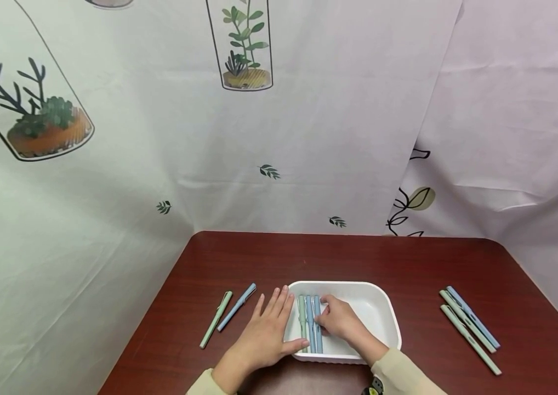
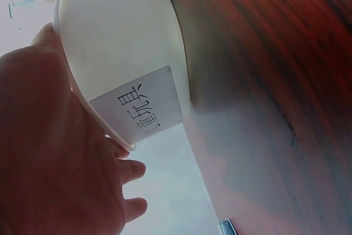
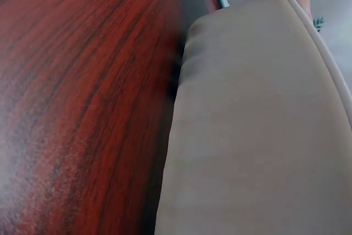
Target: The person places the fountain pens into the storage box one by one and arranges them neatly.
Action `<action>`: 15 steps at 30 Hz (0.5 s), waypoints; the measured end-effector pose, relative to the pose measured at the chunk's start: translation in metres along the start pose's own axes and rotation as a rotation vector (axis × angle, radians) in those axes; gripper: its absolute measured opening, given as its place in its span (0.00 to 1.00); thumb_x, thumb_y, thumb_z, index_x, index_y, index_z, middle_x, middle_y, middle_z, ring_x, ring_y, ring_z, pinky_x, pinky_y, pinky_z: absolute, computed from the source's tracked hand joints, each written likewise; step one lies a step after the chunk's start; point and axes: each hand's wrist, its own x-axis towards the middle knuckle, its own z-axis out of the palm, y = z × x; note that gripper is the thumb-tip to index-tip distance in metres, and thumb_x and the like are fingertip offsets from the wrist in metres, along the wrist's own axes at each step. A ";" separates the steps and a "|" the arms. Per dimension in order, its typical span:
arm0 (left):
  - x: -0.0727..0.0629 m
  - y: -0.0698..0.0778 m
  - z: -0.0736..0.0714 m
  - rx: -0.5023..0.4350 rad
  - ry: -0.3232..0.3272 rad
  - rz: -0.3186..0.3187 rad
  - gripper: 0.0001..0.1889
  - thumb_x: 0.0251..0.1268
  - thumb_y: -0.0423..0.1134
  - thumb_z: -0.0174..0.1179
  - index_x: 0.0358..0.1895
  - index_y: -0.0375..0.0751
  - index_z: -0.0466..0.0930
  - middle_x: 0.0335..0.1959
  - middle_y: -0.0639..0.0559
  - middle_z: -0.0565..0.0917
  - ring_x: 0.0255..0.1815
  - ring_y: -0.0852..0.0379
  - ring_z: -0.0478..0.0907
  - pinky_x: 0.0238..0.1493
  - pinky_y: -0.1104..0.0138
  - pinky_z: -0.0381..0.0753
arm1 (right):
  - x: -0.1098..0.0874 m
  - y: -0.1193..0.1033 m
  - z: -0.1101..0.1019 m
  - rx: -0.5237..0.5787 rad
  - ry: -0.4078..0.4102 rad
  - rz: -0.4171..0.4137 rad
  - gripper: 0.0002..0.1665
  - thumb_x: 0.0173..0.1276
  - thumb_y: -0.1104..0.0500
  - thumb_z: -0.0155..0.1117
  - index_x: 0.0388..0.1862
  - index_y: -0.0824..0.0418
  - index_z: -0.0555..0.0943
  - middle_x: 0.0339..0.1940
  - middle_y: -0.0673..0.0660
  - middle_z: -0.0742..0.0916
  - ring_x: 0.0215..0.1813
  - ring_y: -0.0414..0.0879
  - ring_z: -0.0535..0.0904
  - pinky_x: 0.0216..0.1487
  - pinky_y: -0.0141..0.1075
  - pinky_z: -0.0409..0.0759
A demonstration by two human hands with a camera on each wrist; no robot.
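A white plastic tray (image 1: 370,323) stands on the table. Along its left side lie a green pen (image 1: 302,315), a blue pen (image 1: 311,329) and another blue pen (image 1: 319,343), side by side with their clips up. My left hand (image 1: 266,336) rests on the tray's left rim with fingers extended and thumb spread toward the near rim. Inside the tray, my right hand (image 1: 342,319) pinches the rightmost blue pen between thumb and fingers. In the left wrist view, my palm (image 2: 49,147) is against the tray's rim. The right wrist view has mostly the tray's outer wall (image 3: 258,108).
Left of the tray, a green pen (image 1: 216,319) and a blue pen (image 1: 237,307) lie on the brown table (image 1: 358,258). To the right are a blue pen (image 1: 473,317) and two green pens. A printed label (image 2: 140,105) is on the tray's side. Patterned cloth hangs behind.
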 end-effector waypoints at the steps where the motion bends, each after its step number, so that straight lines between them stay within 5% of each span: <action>1: 0.000 0.000 0.000 -0.001 0.000 -0.002 0.52 0.66 0.74 0.49 0.80 0.36 0.55 0.82 0.41 0.55 0.82 0.41 0.50 0.77 0.41 0.51 | 0.000 0.000 0.000 -0.001 0.000 -0.006 0.28 0.62 0.67 0.70 0.59 0.76 0.75 0.20 0.52 0.79 0.21 0.41 0.76 0.28 0.33 0.72; 15: 0.001 0.000 0.001 0.009 0.014 0.000 0.52 0.66 0.75 0.50 0.79 0.36 0.56 0.82 0.40 0.56 0.82 0.41 0.51 0.77 0.40 0.51 | -0.002 0.001 -0.006 -0.019 0.022 -0.055 0.27 0.60 0.66 0.71 0.58 0.74 0.76 0.21 0.50 0.79 0.22 0.40 0.74 0.28 0.34 0.72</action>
